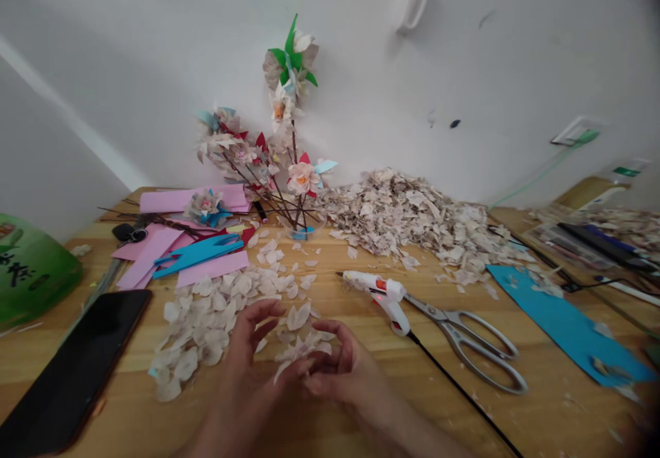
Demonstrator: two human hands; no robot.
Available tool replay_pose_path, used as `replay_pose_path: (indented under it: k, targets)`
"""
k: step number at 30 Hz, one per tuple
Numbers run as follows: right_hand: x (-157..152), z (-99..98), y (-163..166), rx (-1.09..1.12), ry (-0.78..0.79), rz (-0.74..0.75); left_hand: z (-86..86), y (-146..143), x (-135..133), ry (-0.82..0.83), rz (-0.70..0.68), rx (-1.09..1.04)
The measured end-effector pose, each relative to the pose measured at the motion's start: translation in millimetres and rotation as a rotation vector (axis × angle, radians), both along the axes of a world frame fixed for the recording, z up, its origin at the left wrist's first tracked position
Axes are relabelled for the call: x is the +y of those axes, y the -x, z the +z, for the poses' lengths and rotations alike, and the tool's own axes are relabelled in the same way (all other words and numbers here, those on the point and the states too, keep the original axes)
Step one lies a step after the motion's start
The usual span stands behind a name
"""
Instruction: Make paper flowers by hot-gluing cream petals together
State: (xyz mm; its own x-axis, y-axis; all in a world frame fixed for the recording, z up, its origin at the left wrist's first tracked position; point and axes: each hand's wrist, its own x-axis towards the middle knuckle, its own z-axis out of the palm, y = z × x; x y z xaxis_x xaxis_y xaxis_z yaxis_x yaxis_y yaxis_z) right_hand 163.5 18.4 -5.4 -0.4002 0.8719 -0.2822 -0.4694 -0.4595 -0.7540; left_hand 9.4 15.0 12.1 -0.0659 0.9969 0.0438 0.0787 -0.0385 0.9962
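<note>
A small flower of pale dried petals is held low over the front of the table. My right hand has its fingers closed around the flower's base. My left hand curves along the other side, fingers apart from the thumb, the thumb tip reaching the flower's underside. What lies beneath the flower is hidden by my fingers. Loose pale petals are spread beyond and left of my left hand. To the right of my right hand rests a white hot glue gun with a lit red light, touching grey-handled scissors.
A large petal heap lies against the wall. Finished flowers on twigs stand in a clear cup. Pink paper strips, blue paper, a black phone and a green bag lie around. The glue gun's cord runs toward the front.
</note>
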Motion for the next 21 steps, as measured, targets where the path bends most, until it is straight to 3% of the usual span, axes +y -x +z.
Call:
replay_pose_path:
  k: [4,10,21]
  targets:
    - [0.6,-1.5,1.4,-0.008,0.008,-0.013,2.2,0.1,0.0,0.031,0.014,0.013]
    - [2.9,5.2,4.0,-0.056,0.092,-0.092,-3.1,1.5,-0.1,-0.066,0.019,0.117]
    - [5.0,-5.3,3.5,-0.010,0.057,-0.036,-14.3,2.7,-0.8,-0.086,-0.001,0.229]
